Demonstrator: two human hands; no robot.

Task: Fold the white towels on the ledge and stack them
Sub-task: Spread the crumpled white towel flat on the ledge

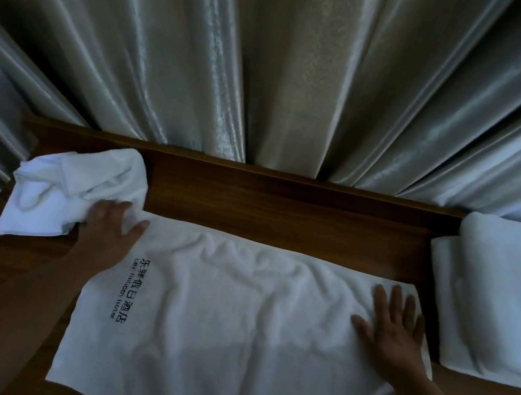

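Observation:
A white towel (pixel 240 326) with dark printed hotel lettering lies spread flat and wrinkled across the wooden ledge (pixel 284 212). My left hand (pixel 114 227) rests on its far left corner, fingers apart, touching the edge of a crumpled white towel (pixel 72 192) at the left. My right hand (pixel 393 325) presses flat on the spread towel's right end, fingers splayed. At the right edge sits a stack of folded white towels (pixel 505 303).
Grey pleated curtains (pixel 276 61) hang right behind the ledge's raised back rail (pixel 257 167). Dark wood shows between the spread towel and the rail, and at the lower left.

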